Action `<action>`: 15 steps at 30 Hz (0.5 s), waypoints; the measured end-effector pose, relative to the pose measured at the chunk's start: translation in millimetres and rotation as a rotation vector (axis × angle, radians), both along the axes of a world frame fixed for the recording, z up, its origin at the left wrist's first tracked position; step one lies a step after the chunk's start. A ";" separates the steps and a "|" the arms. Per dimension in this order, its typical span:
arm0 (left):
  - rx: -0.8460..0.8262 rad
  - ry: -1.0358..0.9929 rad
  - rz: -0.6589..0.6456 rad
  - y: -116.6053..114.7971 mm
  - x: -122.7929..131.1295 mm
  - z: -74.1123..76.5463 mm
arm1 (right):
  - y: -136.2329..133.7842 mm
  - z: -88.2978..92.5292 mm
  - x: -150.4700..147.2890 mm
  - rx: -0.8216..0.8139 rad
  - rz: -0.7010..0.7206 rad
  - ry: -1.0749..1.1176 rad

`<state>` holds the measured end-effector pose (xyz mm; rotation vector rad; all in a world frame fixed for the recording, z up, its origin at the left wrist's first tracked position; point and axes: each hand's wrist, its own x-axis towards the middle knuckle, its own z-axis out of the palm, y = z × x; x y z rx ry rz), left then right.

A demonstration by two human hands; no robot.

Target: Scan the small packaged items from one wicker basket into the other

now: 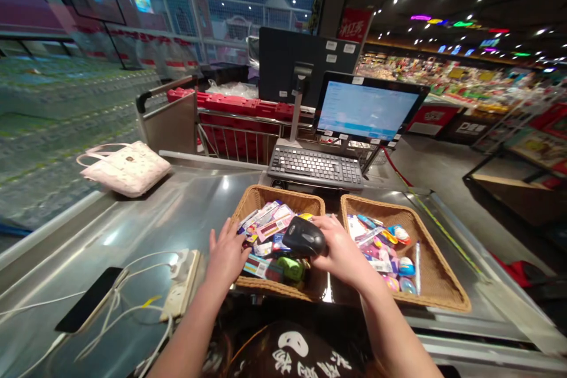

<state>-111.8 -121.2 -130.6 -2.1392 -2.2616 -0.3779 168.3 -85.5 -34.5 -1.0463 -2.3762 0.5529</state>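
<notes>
My right hand (341, 251) grips a black handheld barcode scanner (303, 236) above the near wicker basket (277, 198) on the left. That basket holds many small blister-packed goods (266, 230), and one green item (291, 267) lies near its front. My left hand (227, 257) rests with fingers apart at the basket's left side, against the packs and holding nothing. A second wicker basket (436, 271) stands to the right, filled with similar colourful packages (381, 254). Neither hand is touching it.
A steel checkout counter (146, 224) carries a black phone (88, 299), a white power strip (181, 283) with tangled cables, and a pink handbag (126, 168). A keyboard (315, 166) and monitor (365, 107) stand behind the baskets, with a metal cart (230, 124) to their left.
</notes>
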 end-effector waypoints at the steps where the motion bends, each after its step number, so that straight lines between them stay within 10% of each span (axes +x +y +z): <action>1: 0.012 -0.017 -0.012 0.8 0.3 -0.1 | -0.5 0.0 0.7 0.003 -0.009 0.009; 15: 0.043 -0.196 -0.415 75.2 99.9 42.7 | -4.6 5.8 92.0 0.142 -0.342 0.128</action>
